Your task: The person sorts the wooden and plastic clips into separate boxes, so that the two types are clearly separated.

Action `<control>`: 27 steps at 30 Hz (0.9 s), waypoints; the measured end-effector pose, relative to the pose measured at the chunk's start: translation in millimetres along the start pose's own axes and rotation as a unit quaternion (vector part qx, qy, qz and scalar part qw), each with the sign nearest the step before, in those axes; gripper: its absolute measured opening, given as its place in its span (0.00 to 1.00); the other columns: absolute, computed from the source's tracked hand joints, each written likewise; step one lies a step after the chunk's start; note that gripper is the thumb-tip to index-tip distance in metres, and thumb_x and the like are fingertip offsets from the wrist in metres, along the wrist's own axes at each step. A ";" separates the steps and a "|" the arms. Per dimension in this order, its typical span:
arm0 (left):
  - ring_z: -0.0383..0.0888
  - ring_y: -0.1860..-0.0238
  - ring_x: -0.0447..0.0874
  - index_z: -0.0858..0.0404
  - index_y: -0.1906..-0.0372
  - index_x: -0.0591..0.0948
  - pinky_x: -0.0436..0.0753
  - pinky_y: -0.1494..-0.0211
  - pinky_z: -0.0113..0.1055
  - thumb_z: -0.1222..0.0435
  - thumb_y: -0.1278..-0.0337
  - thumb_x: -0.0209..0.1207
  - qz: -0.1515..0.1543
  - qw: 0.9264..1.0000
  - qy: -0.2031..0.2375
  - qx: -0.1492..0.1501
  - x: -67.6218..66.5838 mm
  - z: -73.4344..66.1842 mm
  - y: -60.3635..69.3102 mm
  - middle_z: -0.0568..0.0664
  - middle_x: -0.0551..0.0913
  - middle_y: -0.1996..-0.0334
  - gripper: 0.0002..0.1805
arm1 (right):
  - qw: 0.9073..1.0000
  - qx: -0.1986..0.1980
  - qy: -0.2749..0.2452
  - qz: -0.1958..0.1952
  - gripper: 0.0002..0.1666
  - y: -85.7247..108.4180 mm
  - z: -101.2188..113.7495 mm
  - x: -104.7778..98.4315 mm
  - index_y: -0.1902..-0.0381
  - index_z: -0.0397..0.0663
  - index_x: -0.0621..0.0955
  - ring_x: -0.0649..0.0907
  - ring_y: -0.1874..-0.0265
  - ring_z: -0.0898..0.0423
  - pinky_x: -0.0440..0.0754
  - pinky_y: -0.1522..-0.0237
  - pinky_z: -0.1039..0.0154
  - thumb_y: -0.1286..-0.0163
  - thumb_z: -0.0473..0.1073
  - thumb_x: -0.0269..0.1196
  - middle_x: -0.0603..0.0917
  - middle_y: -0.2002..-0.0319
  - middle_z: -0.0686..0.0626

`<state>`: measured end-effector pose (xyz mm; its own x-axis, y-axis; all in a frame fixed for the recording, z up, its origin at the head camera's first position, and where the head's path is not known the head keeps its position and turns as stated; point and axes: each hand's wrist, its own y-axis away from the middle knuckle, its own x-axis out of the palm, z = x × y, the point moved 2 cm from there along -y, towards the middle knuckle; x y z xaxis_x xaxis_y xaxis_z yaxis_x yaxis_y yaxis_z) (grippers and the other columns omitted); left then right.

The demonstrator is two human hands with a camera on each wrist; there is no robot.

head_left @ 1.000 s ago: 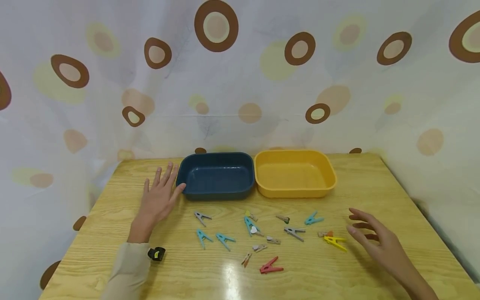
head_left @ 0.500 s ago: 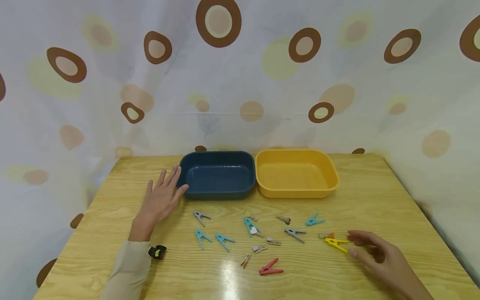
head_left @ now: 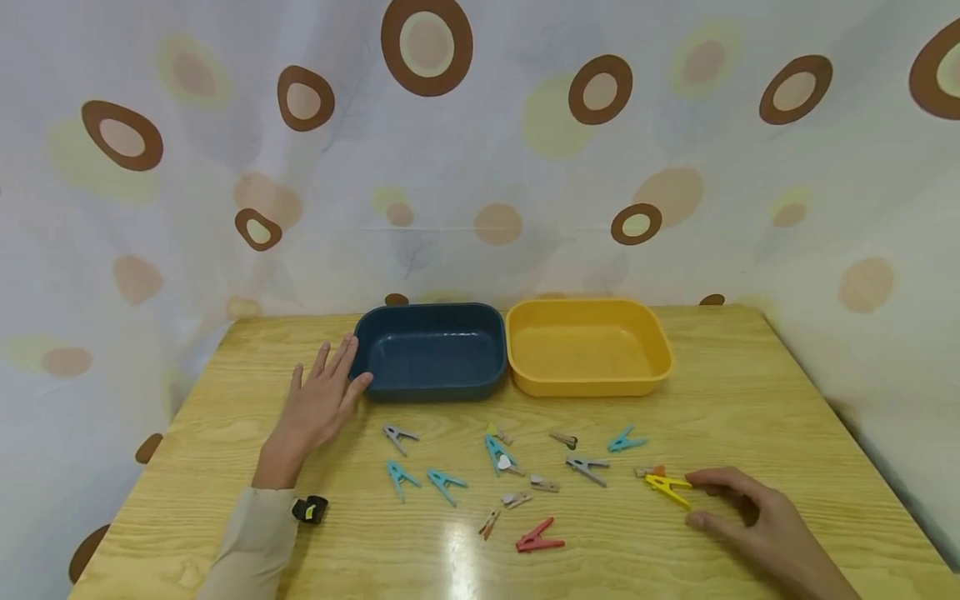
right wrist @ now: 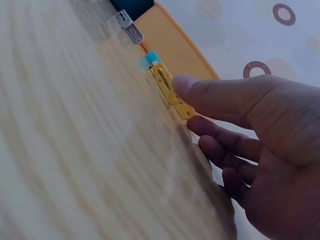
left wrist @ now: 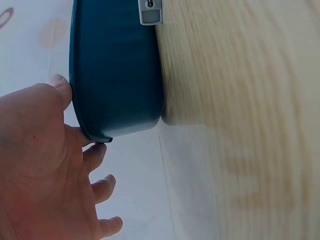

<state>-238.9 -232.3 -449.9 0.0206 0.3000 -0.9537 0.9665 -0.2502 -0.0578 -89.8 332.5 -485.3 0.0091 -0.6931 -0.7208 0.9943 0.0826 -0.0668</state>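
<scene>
My left hand (head_left: 315, 408) lies beside the dark blue basin (head_left: 435, 393), fingers spread and relaxed; in the left wrist view the thumb and forefinger touch the rim of the basin (left wrist: 117, 70). My right hand (head_left: 757, 525) is low at the right, by a yellow clothespin (head_left: 658, 483). Its thumb and forefinger stand either side of the spread handle ends. In the right wrist view the thumb tip overlaps the edge of the yellow clothespin (right wrist: 167, 85); a firm pinch is not visible. A small wooden clip (head_left: 642, 472) with an orange ornament lies against the yellow clothespin.
A yellow basin (head_left: 592, 388) adjoins the blue one at the back. Several clothespins lie scattered in front, among them a red one (head_left: 536, 537), a grey one (head_left: 587, 468) and a blue one (head_left: 446, 485). A patterned curtain (head_left: 450, 167) hangs behind the table (head_left: 360, 550).
My right hand has come down and left to the yellow clothespin, its thumb and forefinger now at the handle ends. The left hand stays by the blue basin.
</scene>
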 end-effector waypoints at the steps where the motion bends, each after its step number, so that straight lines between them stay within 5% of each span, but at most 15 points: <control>1: 0.62 0.18 0.37 0.59 0.16 0.43 0.39 0.27 0.73 0.40 0.19 0.34 -0.001 1.000 0.001 0.001 -0.3 0.0 -0.2 0.53 0.44 0.17 0.41 | 1.000 -0.005 0.001 -0.006 0.22 -0.4 0.3 0.1 0.44 0.62 0.85 0.74 0.48 0.79 0.67 0.52 0.84 0.36 0.51 0.75 0.86 0.47 0.54; 6: 0.62 0.18 0.38 0.59 0.16 0.43 0.40 0.27 0.73 0.40 0.19 0.33 -0.002 1.000 -0.004 0.002 -0.8 0.7 -1.2 0.53 0.44 0.17 0.41 | 0.999 -0.036 -0.002 -0.030 0.20 -1.9 1.8 1.4 0.48 0.58 0.87 0.77 0.51 0.77 0.69 0.51 0.86 0.38 0.44 0.77 0.87 0.51 0.53; 27: 0.62 0.18 0.38 0.59 0.16 0.44 0.39 0.26 0.72 0.40 0.19 0.34 -0.001 1.000 -0.012 -0.003 1.2 1.6 -0.9 0.53 0.44 0.17 0.41 | 0.999 -0.016 0.025 -0.035 0.17 -1.9 6.8 2.5 0.49 0.60 0.88 0.79 0.53 0.75 0.71 0.56 0.83 0.36 0.48 0.76 0.87 0.51 0.54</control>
<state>-240.1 -233.2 -451.5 0.0135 0.2788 -0.9602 0.9680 -0.2444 -0.0574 -90.9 325.7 -482.3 -0.0670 -0.6617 -0.7468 0.9885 0.0574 -0.1396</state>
